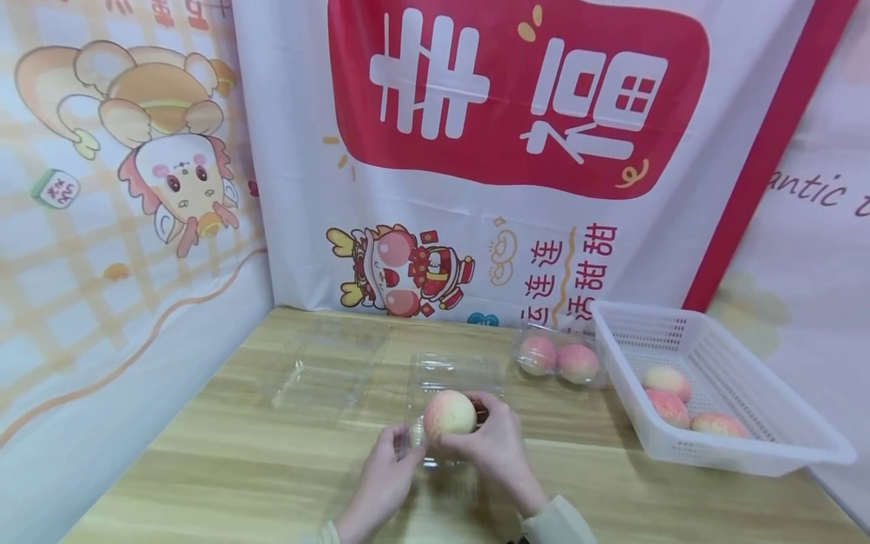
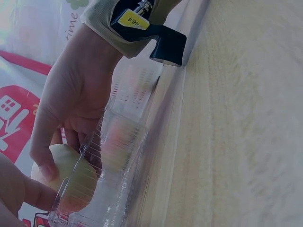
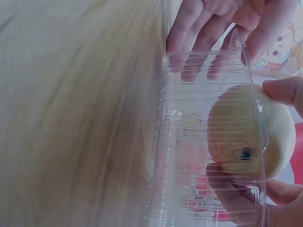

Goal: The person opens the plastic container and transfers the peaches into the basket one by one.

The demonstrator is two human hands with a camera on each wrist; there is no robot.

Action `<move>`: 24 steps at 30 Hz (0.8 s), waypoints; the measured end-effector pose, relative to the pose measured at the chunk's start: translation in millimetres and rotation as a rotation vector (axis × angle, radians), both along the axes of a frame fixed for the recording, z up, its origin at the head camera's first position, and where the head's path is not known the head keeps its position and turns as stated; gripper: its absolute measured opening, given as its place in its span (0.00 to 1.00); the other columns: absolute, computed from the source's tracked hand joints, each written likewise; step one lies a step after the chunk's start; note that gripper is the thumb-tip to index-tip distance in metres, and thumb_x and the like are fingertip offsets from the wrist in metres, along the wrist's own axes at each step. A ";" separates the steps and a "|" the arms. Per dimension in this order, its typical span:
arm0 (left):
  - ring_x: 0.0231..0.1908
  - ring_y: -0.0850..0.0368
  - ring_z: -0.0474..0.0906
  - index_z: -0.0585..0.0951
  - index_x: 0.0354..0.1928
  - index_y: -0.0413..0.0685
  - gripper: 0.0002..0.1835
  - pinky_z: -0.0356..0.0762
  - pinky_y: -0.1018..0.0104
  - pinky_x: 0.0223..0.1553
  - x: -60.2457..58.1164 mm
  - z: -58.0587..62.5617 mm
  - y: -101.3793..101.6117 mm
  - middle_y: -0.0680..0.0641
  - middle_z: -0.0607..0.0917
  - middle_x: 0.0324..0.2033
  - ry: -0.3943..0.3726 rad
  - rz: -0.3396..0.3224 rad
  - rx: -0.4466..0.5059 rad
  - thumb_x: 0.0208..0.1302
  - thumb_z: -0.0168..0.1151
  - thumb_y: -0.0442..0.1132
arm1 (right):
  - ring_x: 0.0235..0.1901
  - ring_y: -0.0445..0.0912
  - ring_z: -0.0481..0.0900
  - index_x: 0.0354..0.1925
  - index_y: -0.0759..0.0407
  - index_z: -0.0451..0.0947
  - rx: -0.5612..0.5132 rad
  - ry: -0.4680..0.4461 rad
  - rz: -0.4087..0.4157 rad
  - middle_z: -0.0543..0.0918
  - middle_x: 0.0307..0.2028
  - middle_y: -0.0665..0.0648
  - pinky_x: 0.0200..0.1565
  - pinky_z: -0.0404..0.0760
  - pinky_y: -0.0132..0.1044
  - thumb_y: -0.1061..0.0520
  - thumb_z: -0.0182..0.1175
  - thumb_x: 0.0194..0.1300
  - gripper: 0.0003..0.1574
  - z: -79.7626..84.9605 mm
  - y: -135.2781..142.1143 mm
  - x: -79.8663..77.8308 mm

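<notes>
My right hand (image 1: 499, 442) grips a pale yellow and pink peach (image 1: 450, 414), thumb on its near side and fingers around its right. The peach is partly inside a clear plastic box (image 3: 175, 118), which stands open on the wooden table; the right wrist view shows its lower part through the ribbed wall. At the box's left near corner, my left hand (image 1: 387, 468) holds the wall with thumb and fingers. The left wrist view has the left thumb (image 2: 38, 194) beside the rim, close to the peach.
To the left lies another open clear box (image 1: 319, 385). Two pink peaches sit in a clear box (image 1: 559, 359) at the back right. Beside it, a white perforated basket (image 1: 768, 393) contains three peaches (image 1: 667, 408). A printed cloth (image 1: 292, 189) hangs behind the table (image 1: 258, 453).
</notes>
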State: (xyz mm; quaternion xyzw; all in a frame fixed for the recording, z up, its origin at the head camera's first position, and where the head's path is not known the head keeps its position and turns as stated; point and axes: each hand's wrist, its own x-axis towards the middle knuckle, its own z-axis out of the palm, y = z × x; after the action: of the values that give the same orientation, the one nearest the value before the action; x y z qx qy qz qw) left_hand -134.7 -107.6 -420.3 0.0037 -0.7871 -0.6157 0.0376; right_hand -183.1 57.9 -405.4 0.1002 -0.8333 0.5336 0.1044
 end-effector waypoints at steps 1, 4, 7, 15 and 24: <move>0.62 0.30 0.65 0.62 0.65 0.24 0.31 0.66 0.38 0.61 -0.5 0.2 0.1 0.24 0.67 0.62 0.003 0.000 -0.004 0.68 0.59 0.38 | 0.35 0.47 0.82 0.48 0.62 0.80 -0.007 0.004 -0.001 0.83 0.37 0.55 0.35 0.84 0.35 0.57 0.82 0.33 0.40 0.6 0.3 -0.5; 0.61 0.30 0.67 0.63 0.64 0.24 0.31 0.67 0.38 0.60 -0.9 0.5 0.5 0.24 0.68 0.61 0.010 0.006 -0.010 0.67 0.59 0.38 | 0.36 0.48 0.81 0.48 0.63 0.80 -0.032 0.008 0.001 0.83 0.37 0.56 0.36 0.84 0.35 0.58 0.82 0.33 0.40 2.2 1.6 -1.4; 0.60 0.30 0.68 0.63 0.64 0.23 0.31 0.68 0.38 0.60 -0.3 0.3 0.7 0.24 0.69 0.61 0.012 0.005 -0.012 0.67 0.59 0.38 | 0.36 0.49 0.81 0.49 0.65 0.79 -0.060 -0.006 -0.003 0.82 0.38 0.57 0.36 0.84 0.35 0.58 0.82 0.34 0.41 3.7 3.1 -0.9; 0.58 0.31 0.71 0.61 0.65 0.25 0.33 0.72 0.40 0.57 2.2 0.3 0.4 0.25 0.69 0.60 0.006 0.008 -0.007 0.67 0.61 0.40 | 0.39 0.51 0.80 0.53 0.66 0.77 -0.149 -0.048 -0.035 0.81 0.41 0.60 0.39 0.85 0.38 0.59 0.82 0.35 0.44 7.6 5.3 -0.6; 0.58 0.32 0.70 0.61 0.66 0.25 0.34 0.71 0.39 0.58 1.7 1.9 -0.3 0.25 0.69 0.61 -0.004 0.008 -0.016 0.68 0.60 0.41 | 0.39 0.51 0.81 0.52 0.65 0.77 -0.229 -0.035 -0.055 0.82 0.41 0.60 0.40 0.85 0.36 0.59 0.83 0.36 0.42 14.8 11.0 -1.0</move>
State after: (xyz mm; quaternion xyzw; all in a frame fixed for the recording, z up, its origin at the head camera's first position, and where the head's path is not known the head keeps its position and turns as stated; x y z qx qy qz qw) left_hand -133.0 -107.9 -418.4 0.0079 -0.7919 -0.6094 0.0383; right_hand -184.1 68.9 -390.6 0.0553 -0.7709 0.6240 0.1153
